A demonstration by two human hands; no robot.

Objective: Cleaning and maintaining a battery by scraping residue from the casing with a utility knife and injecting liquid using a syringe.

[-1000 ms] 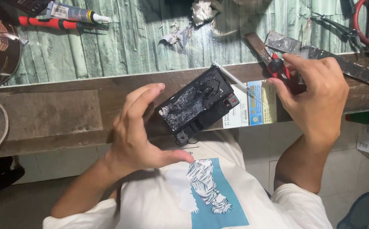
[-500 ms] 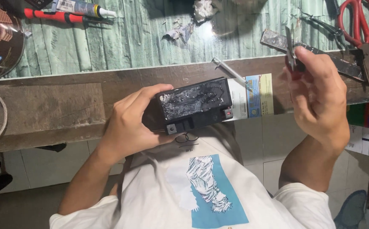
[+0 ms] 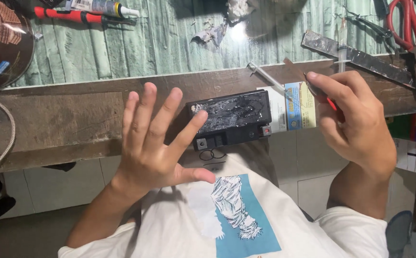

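Two hands: left hand (image 3: 153,143) splayed beside black battery (image 3: 231,118); blue-yellow label (image 3: 296,106) adjacent.

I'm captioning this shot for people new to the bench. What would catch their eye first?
First the left hand, spread open in mid-frame, fingertips against a black box-shaped battery with a shiny smeared top at the bench edge. To its right, the right hand pinches a small red-handled tool. Red-handled scissors lie at the bench's far right corner.
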